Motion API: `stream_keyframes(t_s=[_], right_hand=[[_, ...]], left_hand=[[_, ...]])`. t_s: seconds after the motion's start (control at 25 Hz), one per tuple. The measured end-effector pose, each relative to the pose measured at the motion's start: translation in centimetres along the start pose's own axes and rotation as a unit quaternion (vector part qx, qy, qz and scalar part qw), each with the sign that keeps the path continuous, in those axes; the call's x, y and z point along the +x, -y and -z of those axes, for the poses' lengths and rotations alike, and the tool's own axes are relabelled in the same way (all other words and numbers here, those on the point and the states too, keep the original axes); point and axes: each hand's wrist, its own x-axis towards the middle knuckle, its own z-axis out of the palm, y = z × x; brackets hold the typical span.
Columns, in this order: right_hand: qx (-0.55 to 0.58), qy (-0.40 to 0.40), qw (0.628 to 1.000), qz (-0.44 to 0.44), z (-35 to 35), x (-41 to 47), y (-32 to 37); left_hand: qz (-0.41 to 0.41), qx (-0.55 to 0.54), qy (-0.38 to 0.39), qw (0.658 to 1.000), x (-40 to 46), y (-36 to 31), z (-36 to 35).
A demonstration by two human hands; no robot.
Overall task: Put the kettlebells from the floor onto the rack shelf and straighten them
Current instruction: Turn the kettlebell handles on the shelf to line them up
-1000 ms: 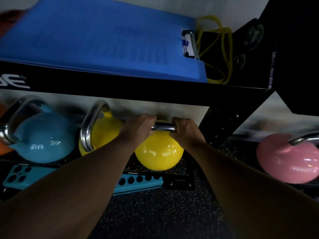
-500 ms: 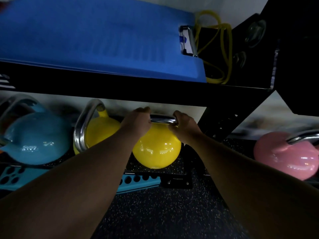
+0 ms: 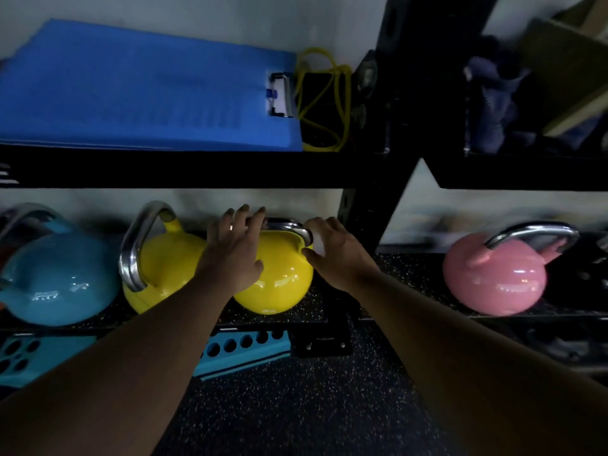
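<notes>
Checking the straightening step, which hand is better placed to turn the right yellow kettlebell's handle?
Probably right: the right hand sits at the handle corner of the right yellow kettlebell, fingers open; the left hand lies flat over it.

Four kettlebells [image 3: 274, 278] along the rack shelf [image 3: 329, 311] — mat [image 3: 148, 93] on the shelf above.

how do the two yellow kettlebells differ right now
The right yellow kettlebell has both hands on it, left hand and right hand; the left yellow kettlebell is untouched. The left one's handle shows edge-on, the right one's crosswise. Both have yellow bodies and chrome handles.
</notes>
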Motion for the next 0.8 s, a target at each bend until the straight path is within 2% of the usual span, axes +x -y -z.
stream_keyframes(t_s=[0.16, 0.28, 0.4, 0.64, 0.8], right_hand=[[0.001, -0.036, 0.999, 0.009, 4.5, -7.5, -3.0], [-0.053, -0.052, 0.997, -0.003, 8.9, -13.3, -8.0], [-0.073, -0.088, 0.992, -0.060, 14.3, -18.7, -14.0], [-0.162, -0.125, 0.965, -0.165, 23.9, -29.3, -26.3], [-0.195, -0.147, 0.947, -0.209, 28.4, -31.2, -33.1]], left_hand=[[0.020, 0.051, 0.008, 0.998, -3.5, -7.5, 1.0], [-0.036, 0.039, 0.006, 0.999, -5.5, -15.9, 1.7], [-0.113, 0.028, -0.004, 0.993, -5.6, -24.7, 2.0], [-0.189, -0.036, -0.023, 0.981, -3.6, -42.1, 2.5], [-0.230, -0.054, -0.046, 0.971, -0.5, -51.1, 2.0]])
